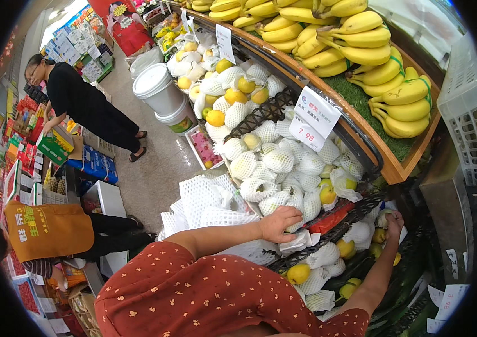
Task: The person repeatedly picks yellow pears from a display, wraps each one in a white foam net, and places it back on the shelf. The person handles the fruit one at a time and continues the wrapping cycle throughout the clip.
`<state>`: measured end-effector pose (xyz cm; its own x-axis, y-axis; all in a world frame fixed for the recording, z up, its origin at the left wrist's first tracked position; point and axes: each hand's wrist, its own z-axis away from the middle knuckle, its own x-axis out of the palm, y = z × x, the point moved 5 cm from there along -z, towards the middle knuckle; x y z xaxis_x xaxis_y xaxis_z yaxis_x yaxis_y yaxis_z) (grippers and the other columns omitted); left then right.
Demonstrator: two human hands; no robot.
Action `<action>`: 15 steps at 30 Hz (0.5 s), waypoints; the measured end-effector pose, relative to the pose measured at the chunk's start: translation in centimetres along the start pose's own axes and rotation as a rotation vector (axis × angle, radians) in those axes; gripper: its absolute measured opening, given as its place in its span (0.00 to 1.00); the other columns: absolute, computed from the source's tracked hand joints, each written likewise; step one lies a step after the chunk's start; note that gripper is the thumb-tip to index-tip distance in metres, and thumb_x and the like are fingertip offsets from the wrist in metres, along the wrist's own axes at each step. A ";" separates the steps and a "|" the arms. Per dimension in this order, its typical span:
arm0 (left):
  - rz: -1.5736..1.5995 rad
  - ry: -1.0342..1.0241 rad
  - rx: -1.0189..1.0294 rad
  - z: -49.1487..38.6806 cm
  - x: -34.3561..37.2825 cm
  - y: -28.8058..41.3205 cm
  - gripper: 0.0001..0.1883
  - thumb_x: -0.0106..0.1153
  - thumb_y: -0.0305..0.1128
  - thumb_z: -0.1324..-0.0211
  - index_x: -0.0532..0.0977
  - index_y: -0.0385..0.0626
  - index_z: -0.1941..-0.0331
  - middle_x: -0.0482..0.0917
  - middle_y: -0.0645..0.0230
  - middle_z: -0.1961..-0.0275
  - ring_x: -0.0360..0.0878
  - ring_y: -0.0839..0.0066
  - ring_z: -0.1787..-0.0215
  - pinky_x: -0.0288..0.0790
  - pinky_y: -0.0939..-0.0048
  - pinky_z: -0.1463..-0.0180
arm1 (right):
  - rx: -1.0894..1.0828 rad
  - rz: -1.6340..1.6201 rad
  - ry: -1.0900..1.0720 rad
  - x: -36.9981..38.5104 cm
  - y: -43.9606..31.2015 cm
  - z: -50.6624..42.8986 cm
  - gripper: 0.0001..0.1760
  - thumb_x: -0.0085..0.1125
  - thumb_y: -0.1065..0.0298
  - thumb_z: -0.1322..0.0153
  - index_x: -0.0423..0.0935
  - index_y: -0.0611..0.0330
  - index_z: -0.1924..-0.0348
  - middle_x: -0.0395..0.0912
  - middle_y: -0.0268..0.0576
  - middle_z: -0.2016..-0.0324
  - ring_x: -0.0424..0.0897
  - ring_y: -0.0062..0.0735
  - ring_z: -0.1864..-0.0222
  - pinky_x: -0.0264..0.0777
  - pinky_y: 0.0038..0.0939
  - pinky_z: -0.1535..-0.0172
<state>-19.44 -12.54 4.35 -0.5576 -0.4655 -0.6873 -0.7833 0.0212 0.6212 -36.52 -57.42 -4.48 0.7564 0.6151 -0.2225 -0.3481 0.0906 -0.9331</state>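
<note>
My left hand (280,223) rests palm down at the near edge of the heap of pears in white foam nets (278,160), with its thumb by crumpled white wrapping (306,241). It appears to hold nothing. Farther right, the fingers of my right hand (395,222) are closed around a foam-netted fruit (383,218) at the far end of a lower row. Bare yellow pears (298,274) and netted ones (320,300) lie along that row, below my hands. Between the two groups run a black lattice divider (354,221) and a red packet (332,219).
Bananas (365,46) fill a wooden-edged shelf (394,170) above the pears. A white plastic crate (466,109) stands at right. Loose foam nets (209,202) pile at left. Beyond stand stacked buckets (154,90), a person in black (78,92) and another in an orange vest (53,231).
</note>
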 end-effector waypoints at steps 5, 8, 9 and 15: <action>0.029 0.004 -0.003 -0.1 0.0 0.1 0.27 0.60 0.42 0.57 0.70 0.38 0.54 0.70 0.56 0.49 0.66 0.57 0.46 0.60 0.59 0.44 | -0.109 -0.319 0.030 -0.9 -5.4 5.0 0.10 0.57 0.73 0.40 0.72 0.62 0.65 0.72 0.34 0.71 0.72 0.25 0.69 0.67 0.27 0.63; 0.068 0.049 0.023 -0.1 -0.1 0.1 0.28 0.61 0.42 0.58 0.70 0.38 0.53 0.70 0.55 0.49 0.67 0.57 0.46 0.60 0.59 0.45 | -0.129 -0.232 -0.004 -0.6 -9.0 10.6 0.08 0.53 0.76 0.39 0.72 0.65 0.66 0.73 0.33 0.71 0.72 0.23 0.69 0.67 0.25 0.63; 0.069 0.068 0.017 -0.1 -0.1 0.1 0.28 0.61 0.42 0.58 0.70 0.38 0.53 0.70 0.54 0.48 0.66 0.57 0.46 0.60 0.59 0.45 | -0.152 -0.196 -0.038 -0.7 -9.4 12.4 0.08 0.53 0.76 0.39 0.73 0.65 0.66 0.73 0.33 0.71 0.72 0.23 0.69 0.67 0.25 0.63; 0.258 0.169 0.014 0.0 -2.5 5.1 0.30 0.62 0.38 0.54 0.67 0.36 0.47 0.67 0.51 0.43 0.64 0.54 0.40 0.58 0.59 0.39 | -0.201 -0.543 -0.167 5.2 -14.3 27.5 0.23 0.57 0.72 0.41 0.68 0.68 0.53 0.76 0.44 0.61 0.77 0.35 0.59 0.71 0.33 0.52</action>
<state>-22.06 -11.31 9.28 -0.6856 -0.5839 -0.4347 -0.6263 0.1689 0.7611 -42.78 -33.98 15.49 0.6941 0.6383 0.3330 0.1875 0.2864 -0.9396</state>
